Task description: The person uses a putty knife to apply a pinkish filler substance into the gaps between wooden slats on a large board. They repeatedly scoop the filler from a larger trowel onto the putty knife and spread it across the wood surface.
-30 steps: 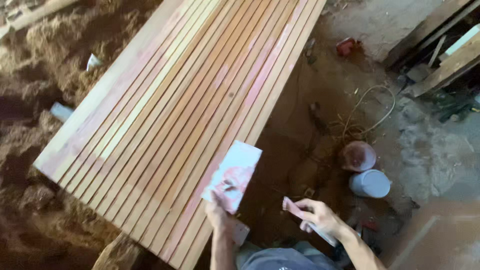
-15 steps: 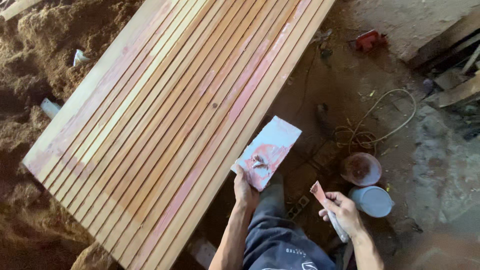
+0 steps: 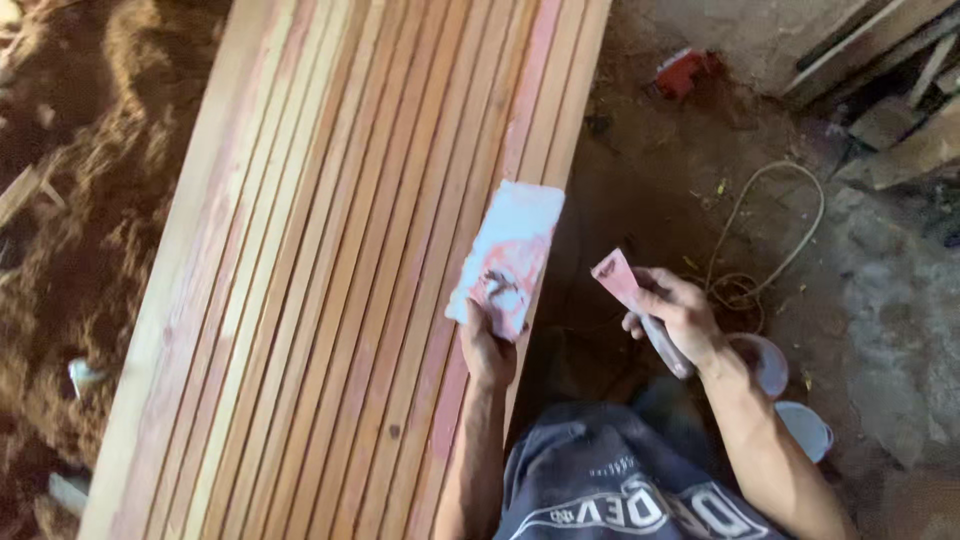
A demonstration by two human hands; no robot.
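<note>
Far left: loose reddish-brown sawdust heaped on the ground [image 3: 70, 200], with small pale scraps lying in it.

Centre: long panel of narrow wooden slats laid side by side [image 3: 330, 270], pale and pink-stained stripes running away from the person. Looks stiff and heavy.

Left hand [image 3: 487, 348] at the panel's right edge, fingers closed around the lower end of a flat rectangular pale-blue board smeared with pinkish filler [image 3: 508, 258]. Board is tilted up above the slats, not resting flat on them. Judged light and rigid; the smeared face is likely tacky, so the clean lower edge is the sensible hold.

Right hand [image 3: 680, 315] off the panel, above the dirt floor, wrapped tight on the handle of a small putty knife with a pink-coated blade [image 3: 625, 285]. Blade thin, probably springy; best held by the handle.

Right: looped pale cord [image 3: 775, 235], two round containers [image 3: 790, 400] by the forearm, stacked timber offcuts [image 3: 890, 70] in the corner.
</note>
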